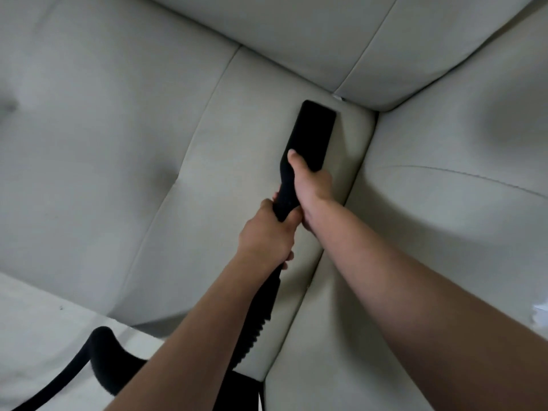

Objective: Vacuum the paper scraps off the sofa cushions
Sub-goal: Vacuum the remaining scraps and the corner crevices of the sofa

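Your right hand (311, 185) and left hand (267, 232) both curl round the black vacuum nozzle (315, 132) at frame centre, its head on the seat cushion (237, 143); paper scraps (540, 310) (small, white) lie at the right edge.

Left of the nozzle (315, 129) the seat cushion (89, 173) lies open. Back cushions (296, 40) block close ahead, another cushion (444, 218) blocks the right, and the hose (103, 360) crosses the lower left.
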